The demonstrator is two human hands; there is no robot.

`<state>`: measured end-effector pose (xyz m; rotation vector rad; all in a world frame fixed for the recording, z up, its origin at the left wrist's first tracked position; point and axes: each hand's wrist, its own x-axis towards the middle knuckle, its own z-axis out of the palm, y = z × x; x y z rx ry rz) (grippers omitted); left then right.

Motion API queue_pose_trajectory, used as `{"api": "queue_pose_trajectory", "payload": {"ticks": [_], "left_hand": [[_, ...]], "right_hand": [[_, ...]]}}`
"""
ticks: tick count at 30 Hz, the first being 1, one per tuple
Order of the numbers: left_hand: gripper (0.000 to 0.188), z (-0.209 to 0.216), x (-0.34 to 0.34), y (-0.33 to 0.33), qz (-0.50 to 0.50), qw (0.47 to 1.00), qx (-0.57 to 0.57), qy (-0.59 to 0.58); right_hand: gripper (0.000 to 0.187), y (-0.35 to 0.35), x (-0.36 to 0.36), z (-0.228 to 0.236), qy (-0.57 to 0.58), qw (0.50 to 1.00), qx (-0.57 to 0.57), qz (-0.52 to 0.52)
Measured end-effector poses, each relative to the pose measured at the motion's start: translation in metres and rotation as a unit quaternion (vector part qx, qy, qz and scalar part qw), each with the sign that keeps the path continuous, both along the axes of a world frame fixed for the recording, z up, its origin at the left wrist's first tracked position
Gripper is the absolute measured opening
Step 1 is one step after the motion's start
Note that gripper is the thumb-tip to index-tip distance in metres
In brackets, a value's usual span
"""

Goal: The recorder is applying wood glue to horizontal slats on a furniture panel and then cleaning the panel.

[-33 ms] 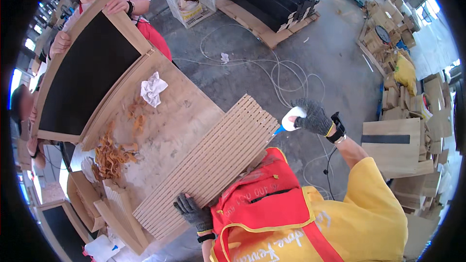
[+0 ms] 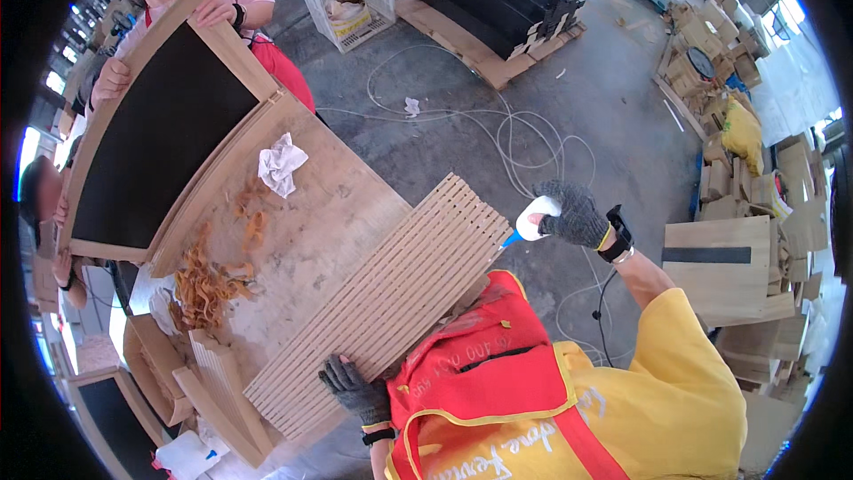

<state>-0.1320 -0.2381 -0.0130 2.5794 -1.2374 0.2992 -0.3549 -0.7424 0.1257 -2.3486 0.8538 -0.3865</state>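
Note:
A row of narrow wooden slats (image 2: pixel 382 307) lies side by side, slanting across the near edge of the worktable (image 2: pixel 342 213). My right hand (image 2: pixel 576 216), in a dark grey glove, is closed around a white squeeze bottle (image 2: pixel 533 219). The bottle's blue nozzle points down-left and meets the slats' right end; any liquid coming out is too small to see. At the slats' near left edge rests my gloved left hand (image 2: pixel 357 391), its fingers stretched out over the wood and holding nothing.
Across the table a person holds up a curved wooden frame with a black panel (image 2: pixel 164 138). Orange shavings (image 2: pixel 209 283) and crumpled white paper (image 2: pixel 281 164) lie on the table. Loose wooden pieces (image 2: pixel 222 413) stand at the lower left. A pale hose (image 2: pixel 511 120) loops over the floor.

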Motion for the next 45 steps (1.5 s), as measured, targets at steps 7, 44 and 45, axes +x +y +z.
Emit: {"api": "queue_pose_trajectory", "payload": {"ticks": [7,44,45], "left_hand": [[0.092,0.009,0.002,-0.007,0.012,1.0,-0.004,-0.021],[0.081,-0.014,0.01,0.004,-0.022,0.997,0.022,-0.074],[0.08,-0.009,0.01,0.0,-0.032,0.997,0.006,-0.069]], "right_hand": [[0.051,-0.002,0.012,0.013,0.033,0.999,0.007,0.02],[0.057,-0.029,-0.011,-0.004,0.017,0.999,-0.033,-0.039],[0.057,-0.032,-0.013,-0.006,0.033,0.997,-0.052,-0.041]]}}
